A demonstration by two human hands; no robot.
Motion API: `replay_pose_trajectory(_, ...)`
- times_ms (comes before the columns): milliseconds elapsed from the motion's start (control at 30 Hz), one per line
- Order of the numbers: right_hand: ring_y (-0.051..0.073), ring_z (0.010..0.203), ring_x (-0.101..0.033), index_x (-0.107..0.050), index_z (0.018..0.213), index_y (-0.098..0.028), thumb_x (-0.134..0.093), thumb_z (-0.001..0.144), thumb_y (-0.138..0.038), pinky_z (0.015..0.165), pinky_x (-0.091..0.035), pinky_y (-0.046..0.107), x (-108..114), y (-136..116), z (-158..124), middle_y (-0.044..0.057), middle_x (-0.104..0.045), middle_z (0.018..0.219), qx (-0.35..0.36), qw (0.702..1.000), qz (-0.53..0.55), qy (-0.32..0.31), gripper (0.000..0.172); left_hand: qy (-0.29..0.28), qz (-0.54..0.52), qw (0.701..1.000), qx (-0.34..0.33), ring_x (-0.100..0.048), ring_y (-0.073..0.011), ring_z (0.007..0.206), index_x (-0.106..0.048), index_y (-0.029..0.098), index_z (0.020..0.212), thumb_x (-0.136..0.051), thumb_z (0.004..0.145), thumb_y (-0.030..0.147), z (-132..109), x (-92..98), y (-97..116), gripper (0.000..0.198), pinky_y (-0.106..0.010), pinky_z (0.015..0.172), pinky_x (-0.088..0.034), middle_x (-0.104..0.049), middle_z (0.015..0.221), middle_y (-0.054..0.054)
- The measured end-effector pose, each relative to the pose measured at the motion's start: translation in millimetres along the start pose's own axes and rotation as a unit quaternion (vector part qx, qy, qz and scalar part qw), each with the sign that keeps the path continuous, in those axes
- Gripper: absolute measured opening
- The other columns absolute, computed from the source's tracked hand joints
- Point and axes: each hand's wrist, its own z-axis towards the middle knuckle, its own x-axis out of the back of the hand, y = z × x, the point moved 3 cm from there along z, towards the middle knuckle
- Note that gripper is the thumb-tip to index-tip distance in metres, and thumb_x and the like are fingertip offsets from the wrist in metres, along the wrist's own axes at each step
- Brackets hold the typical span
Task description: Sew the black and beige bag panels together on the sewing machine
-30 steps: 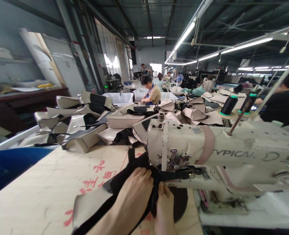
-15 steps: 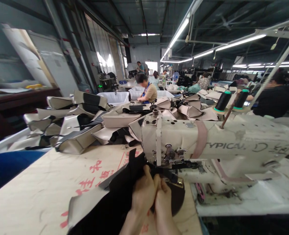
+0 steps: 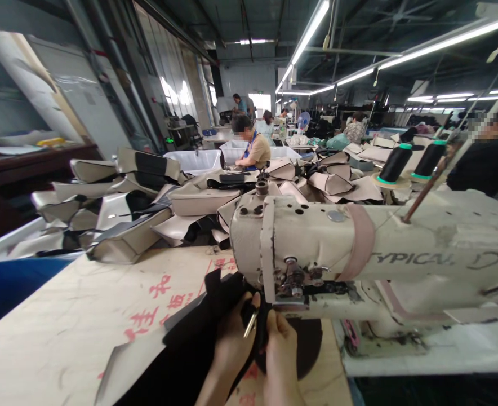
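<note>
A sewing machine (image 3: pixel 308 242) with a pale, worn body stands over the right part of a wooden table. In front of its head, my left hand (image 3: pixel 235 332) is closed on a black and cream bag piece (image 3: pixel 190 344), which stretches to the lower left. A small gold metal part (image 3: pixel 251 324) shows beside my left fingers. My right hand (image 3: pixel 280 347) pinches the dark edge of the piece just right of my left hand. A dark round pad (image 3: pixel 310 344) lies to the right of it. The needle area is hidden behind the machine head.
Cream and black bag pieces (image 3: pixel 207 200) are heaped behind the wooden table (image 3: pixel 75 316). Two black thread spools (image 3: pixel 395 163) stand behind the machine. A person in a tan shirt (image 3: pixel 257 151) sits beyond the heap; another in black (image 3: pixel 483 160) is at right.
My hands have moved slightly apart. The gold part has gone from right of my hands to beside my left fingers. The view has shifted a little, bringing the machine closer.
</note>
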Motion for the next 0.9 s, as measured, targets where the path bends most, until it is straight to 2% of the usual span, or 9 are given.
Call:
replay_pose_trajectory(67,0.006,0.042,-0.030,-0.053,0.061,-0.014,-0.062,0.065,-0.057,0.041,-0.025,0.020,-1,-2,0,-0.005,-0.042,0.046,-0.009,1.000,0.003,0.012,0.043,0.004,-0.015,1.000,0.021,-0.060,-0.0166,0.103,-0.060,0.018,0.101,-0.034,0.090,0.037,2,-2.2,-2,0.033,-0.027,0.092,-0.045,-0.067,0.104,-0.005)
replay_pose_trajectory(133,0.006,0.042,-0.025,-0.052,0.060,-0.014,-0.062,0.065,-0.055,0.040,-0.021,0.020,-1,-4,1,-0.007,-0.037,0.044,-0.009,1.000,-0.007,0.024,0.042,0.013,0.004,1.000,0.027,-0.058,-0.0188,0.105,-0.062,0.020,0.096,-0.038,0.088,0.034,4,-1.7,1,0.029,-0.032,0.096,-0.042,-0.068,0.102,-0.004)
replay_pose_trajectory(200,0.006,0.042,-0.024,-0.052,0.061,-0.014,-0.061,0.067,-0.053,0.040,-0.019,0.020,1,-5,2,-0.007,-0.035,0.044,-0.002,0.999,-0.025,0.033,0.040,0.018,0.038,0.999,0.013,-0.058,-0.0206,0.106,-0.063,0.021,0.094,-0.039,0.087,0.033,4,0.0,6,0.027,-0.032,0.094,-0.042,-0.068,0.101,-0.004)
replay_pose_trajectory(333,0.006,0.042,-0.027,-0.054,0.061,-0.013,-0.061,0.067,-0.052,0.038,-0.020,0.020,5,-8,4,-0.005,-0.039,0.045,0.019,0.998,-0.043,0.031,0.039,0.016,0.076,0.997,0.014,-0.062,-0.0223,0.097,-0.063,0.018,0.096,-0.040,0.087,0.032,2,1.8,14,0.029,-0.028,0.080,-0.047,-0.069,0.088,-0.007)
replay_pose_trajectory(567,0.005,0.038,-0.026,-0.056,0.064,-0.013,-0.060,0.068,-0.054,0.036,-0.019,0.020,6,-10,4,-0.007,-0.035,0.042,0.012,0.998,-0.055,0.015,0.041,0.000,0.121,0.993,-0.006,-0.065,-0.0239,0.083,-0.065,0.017,0.092,-0.039,0.087,0.029,2,1.2,13,0.029,-0.027,0.070,-0.046,-0.066,0.068,-0.008)
replay_pose_trajectory(733,0.006,0.035,-0.028,-0.056,0.059,-0.013,-0.062,0.067,-0.054,0.034,-0.021,0.021,10,-9,4,-0.006,-0.037,0.039,0.016,0.997,-0.076,0.029,0.042,0.002,0.103,0.995,0.005,-0.065,-0.0216,0.082,-0.064,0.018,0.092,-0.037,0.089,0.032,2,2.0,14,0.031,-0.025,0.069,-0.045,-0.068,0.075,-0.007)
replay_pose_trajectory(900,0.006,0.033,-0.028,-0.057,0.056,-0.013,-0.059,0.069,-0.056,0.032,-0.019,0.021,12,-12,2,-0.005,-0.040,0.038,0.070,0.991,-0.095,0.056,0.045,0.011,0.104,0.995,0.003,-0.064,-0.0217,0.087,-0.063,0.017,0.096,-0.040,0.087,0.029,0,0.4,13,0.028,-0.025,0.071,-0.045,-0.069,0.083,-0.008)
